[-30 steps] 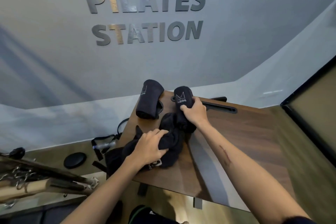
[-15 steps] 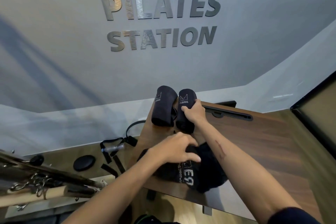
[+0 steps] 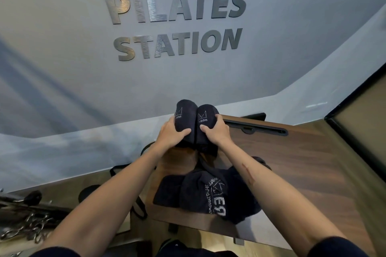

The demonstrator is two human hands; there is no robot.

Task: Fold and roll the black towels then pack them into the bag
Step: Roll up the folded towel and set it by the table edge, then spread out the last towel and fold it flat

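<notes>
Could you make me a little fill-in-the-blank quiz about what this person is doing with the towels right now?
1. Each hand grips one rolled ____: the left hand and the right hand.
2. The left roll and the right roll lie ____ each other, touching.
3. The black bag lies on the wooden ____, nearer the person than the rolls.
4. The wall sign reads PILATES ____.

Missing words: towel; beside; table; STATION

Grey wall, metal lettering; wood-grain table; possibly dark-framed window right.
</notes>
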